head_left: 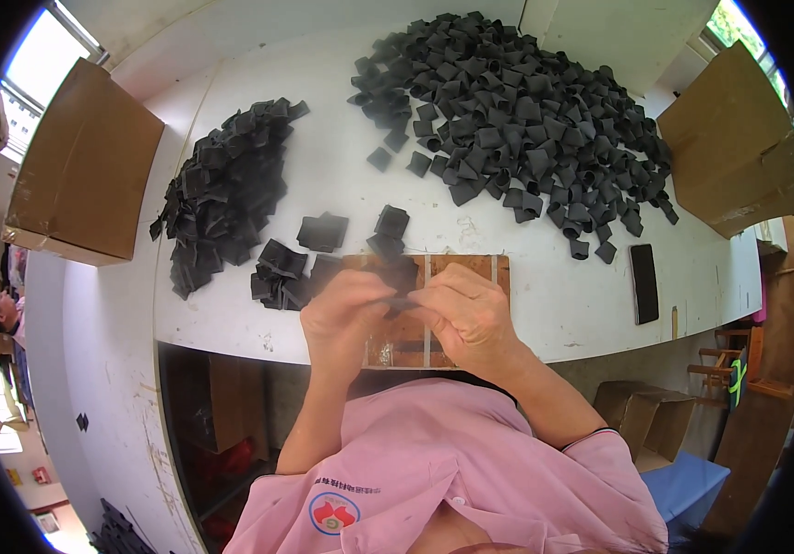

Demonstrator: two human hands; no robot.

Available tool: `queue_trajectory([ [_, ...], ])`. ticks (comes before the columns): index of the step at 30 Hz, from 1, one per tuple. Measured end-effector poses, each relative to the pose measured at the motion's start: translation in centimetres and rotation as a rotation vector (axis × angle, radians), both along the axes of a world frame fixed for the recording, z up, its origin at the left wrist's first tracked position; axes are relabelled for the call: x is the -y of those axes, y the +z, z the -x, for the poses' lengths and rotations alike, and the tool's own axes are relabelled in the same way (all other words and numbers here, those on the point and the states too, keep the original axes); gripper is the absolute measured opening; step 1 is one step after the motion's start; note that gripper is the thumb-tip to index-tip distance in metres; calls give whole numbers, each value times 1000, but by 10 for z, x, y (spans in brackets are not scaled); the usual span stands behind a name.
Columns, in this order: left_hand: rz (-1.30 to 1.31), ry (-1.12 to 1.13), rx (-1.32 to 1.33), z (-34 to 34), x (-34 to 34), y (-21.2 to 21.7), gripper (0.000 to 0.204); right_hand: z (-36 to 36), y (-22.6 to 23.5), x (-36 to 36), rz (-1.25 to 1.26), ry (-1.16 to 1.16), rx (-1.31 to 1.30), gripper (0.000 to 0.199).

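My left hand and my right hand meet above a brown wooden board at the table's front edge. Fingertips of both pinch a small black piece, apparently soft like foam or fabric; the fingers cover most of it. Just beyond, more black pieces lie on and behind the board. A small stack of flat black pieces sits left of my left hand, with a single flat piece behind it.
A heap of flat black pieces spreads at the left of the white table. Short black tubes form a bigger heap at the far right. Cardboard boxes flank both sides. A phone lies right. Another person is far left.
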State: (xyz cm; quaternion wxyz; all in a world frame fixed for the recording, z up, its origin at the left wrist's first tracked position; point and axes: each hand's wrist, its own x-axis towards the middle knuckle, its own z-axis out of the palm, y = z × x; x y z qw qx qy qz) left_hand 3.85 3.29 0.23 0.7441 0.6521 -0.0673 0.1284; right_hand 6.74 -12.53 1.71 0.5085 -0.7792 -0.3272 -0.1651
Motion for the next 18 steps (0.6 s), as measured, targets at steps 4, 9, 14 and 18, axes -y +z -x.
queue_trajectory([
  [4, -130, 41, 44, 6, 6, 7, 11, 1, -12, -4, -93, -42, 63, 18],
  [9, -398, 56, 194, 1, 6, 15, 10, 4, -12, -5, -43, -90, 131, 17],
  [14, -273, 54, 226, -11, 5, -9, 8, -2, -1, 1, 114, -108, 154, 14],
  [18, -478, 324, -132, -76, 5, -51, 20, -51, 25, 24, -696, 162, -834, 29],
])
